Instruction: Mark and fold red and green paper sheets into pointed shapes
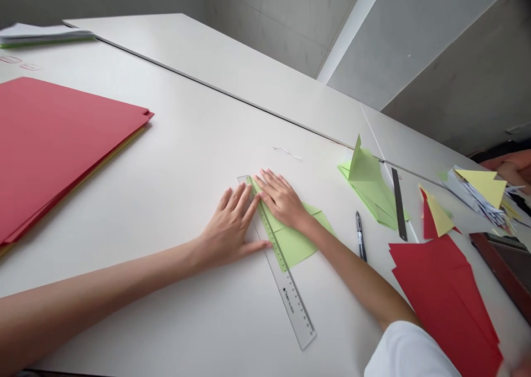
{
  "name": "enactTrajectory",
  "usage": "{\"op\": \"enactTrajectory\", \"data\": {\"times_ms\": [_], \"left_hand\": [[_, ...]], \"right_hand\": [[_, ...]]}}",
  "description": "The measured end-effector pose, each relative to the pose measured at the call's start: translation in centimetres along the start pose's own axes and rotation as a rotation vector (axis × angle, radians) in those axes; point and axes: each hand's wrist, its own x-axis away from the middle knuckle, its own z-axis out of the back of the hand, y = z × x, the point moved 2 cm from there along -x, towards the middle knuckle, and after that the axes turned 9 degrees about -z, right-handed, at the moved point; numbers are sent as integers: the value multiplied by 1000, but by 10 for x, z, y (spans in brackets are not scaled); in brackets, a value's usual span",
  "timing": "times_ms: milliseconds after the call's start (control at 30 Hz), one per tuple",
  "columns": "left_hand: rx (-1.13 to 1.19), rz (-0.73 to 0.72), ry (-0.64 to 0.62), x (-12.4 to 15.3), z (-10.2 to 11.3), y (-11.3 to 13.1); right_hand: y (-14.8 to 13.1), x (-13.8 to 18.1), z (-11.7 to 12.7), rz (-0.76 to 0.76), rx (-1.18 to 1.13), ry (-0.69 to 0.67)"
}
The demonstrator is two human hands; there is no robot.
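Observation:
A clear plastic ruler (292, 299) lies slantwise over the left edge of a light green folded paper (296, 244). My left hand (232, 225) presses on the ruler's upper part, its fingers stretched out and the thumb on the ruler's edge. Flat on the upper end of the green paper, beside the ruler, rests my right hand (282, 197) with fingers extended. Part of the paper is hidden under that hand and forearm. Neither hand is wrapped around anything.
Large red sheets (62, 145) lie at the left. To the right are a pen (360, 236), folded green papers (373, 192), a dark ruler (399, 203), red paper pieces (448, 294) and a yellow triangle (483, 183). Part of another person (512, 167) shows at the far right.

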Motion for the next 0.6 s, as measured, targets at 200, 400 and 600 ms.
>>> {"op": "enactTrajectory", "data": {"times_ms": [200, 400, 600], "left_hand": [[-38, -13, -11, -4, 1, 1], [-49, -20, 3, -4, 1, 1], [-20, -27, 24, -5, 1, 1]], "right_hand": [[7, 21, 8, -2, -2, -35], [11, 37, 11, 7, 52, -51], [12, 35, 10, 30, 80, -66]]}}
